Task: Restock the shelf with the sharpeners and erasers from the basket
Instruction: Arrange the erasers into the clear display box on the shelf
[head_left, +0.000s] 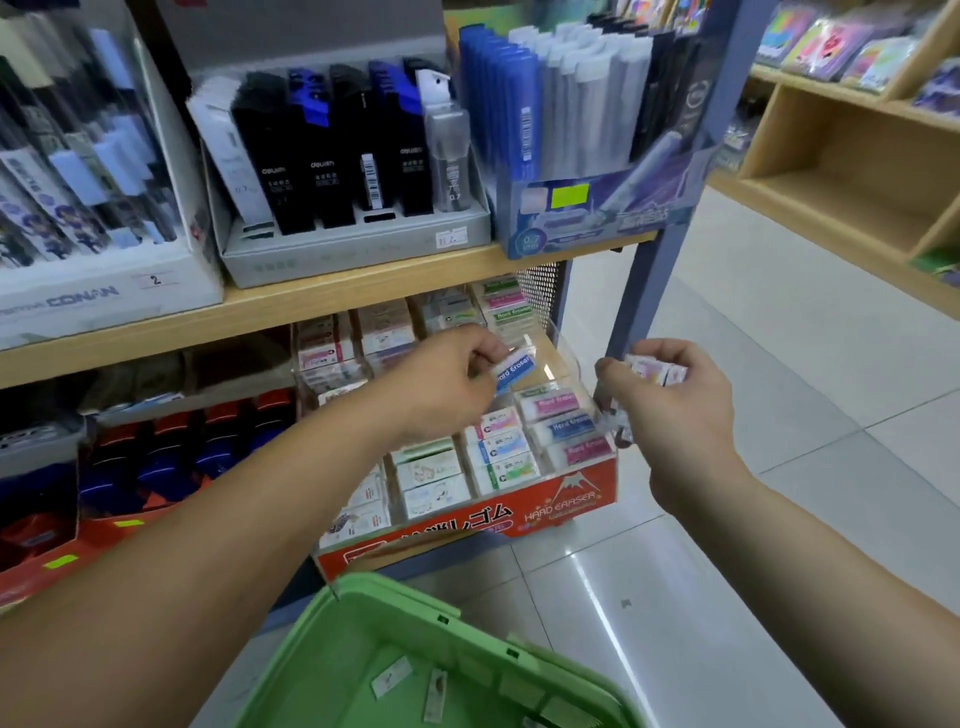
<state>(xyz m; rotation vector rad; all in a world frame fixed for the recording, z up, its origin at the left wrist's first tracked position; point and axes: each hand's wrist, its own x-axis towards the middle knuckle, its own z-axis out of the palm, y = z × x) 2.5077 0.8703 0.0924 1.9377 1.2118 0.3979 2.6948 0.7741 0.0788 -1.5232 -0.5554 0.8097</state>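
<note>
hands over the eraser box at the shelf's end

nearest, a green plastic basket (410, 603) shows over glossy pale floor tiles (727, 519), with a few small white erasers (392, 682) lying flat on its bottom. beyond it, the left hand (447, 384) pinches a blue-labelled white eraser (514, 370) between thumb and curled fingers, above a red cardboard display box (519, 514) packed with erasers on the lower shelf. the right hand (675, 410) curls round a clutch of small white packs (657, 370), just right of the box. farther back, a light wooden shelf board (311, 306) carries pen boxes, and wooden shelving (831, 156) stands across the aisle.
</note>
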